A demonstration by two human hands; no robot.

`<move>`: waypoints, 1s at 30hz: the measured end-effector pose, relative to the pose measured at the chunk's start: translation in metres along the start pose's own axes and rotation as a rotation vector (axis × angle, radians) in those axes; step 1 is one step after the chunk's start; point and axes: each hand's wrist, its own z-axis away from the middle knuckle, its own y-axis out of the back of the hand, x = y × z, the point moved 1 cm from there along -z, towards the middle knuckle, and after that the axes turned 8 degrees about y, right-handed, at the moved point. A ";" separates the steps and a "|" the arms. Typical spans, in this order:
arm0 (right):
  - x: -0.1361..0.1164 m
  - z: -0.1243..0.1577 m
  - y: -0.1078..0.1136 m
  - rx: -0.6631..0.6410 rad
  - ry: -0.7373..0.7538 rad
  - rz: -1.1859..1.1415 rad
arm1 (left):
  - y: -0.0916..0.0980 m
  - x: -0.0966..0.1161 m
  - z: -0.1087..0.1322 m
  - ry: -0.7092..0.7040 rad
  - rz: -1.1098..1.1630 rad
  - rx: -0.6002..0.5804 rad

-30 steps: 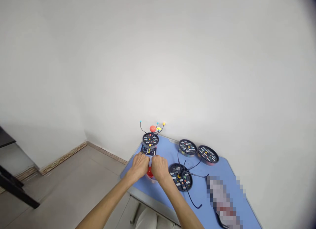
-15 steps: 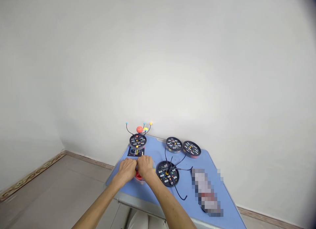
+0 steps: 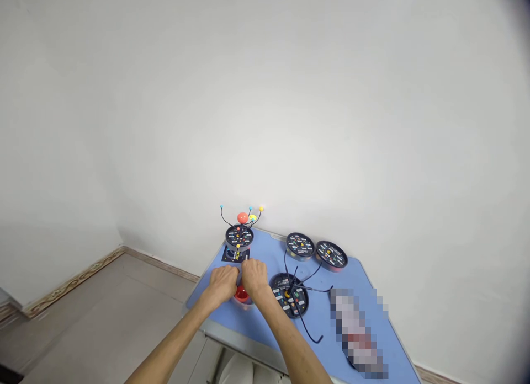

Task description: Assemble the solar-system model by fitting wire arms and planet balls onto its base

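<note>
The clear round plastic container [image 3: 242, 294], red inside, sits near the front-left corner of the blue-topped desk [image 3: 354, 275], its uncovered part just on my side of the clenched fingers of my left hand [image 3: 224, 280] and right hand [image 3: 255, 275], whose hold I cannot tell, beside a black printed disc [image 3: 285, 301] with bent rods [image 3: 319, 340].

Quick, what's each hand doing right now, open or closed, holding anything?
Left hand: curled closed; what's in its grip is hidden.
Right hand: curled closed, near the red piece; what it holds can't be told.
</note>
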 end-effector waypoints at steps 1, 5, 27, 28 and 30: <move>0.001 0.001 0.001 0.010 -0.011 -0.010 | 0.000 0.000 0.001 0.003 -0.009 0.007; 0.003 0.007 0.008 0.107 -0.029 -0.078 | 0.000 0.000 0.004 0.006 -0.029 0.056; 0.030 0.087 0.050 0.399 0.062 -1.729 | 0.010 -0.001 0.036 -0.274 0.935 0.422; 0.029 0.090 0.048 0.356 0.070 -1.789 | 0.012 0.002 0.044 -0.309 1.045 0.405; 0.025 0.096 0.043 0.269 0.086 -1.889 | 0.019 0.007 0.061 -0.379 1.165 0.386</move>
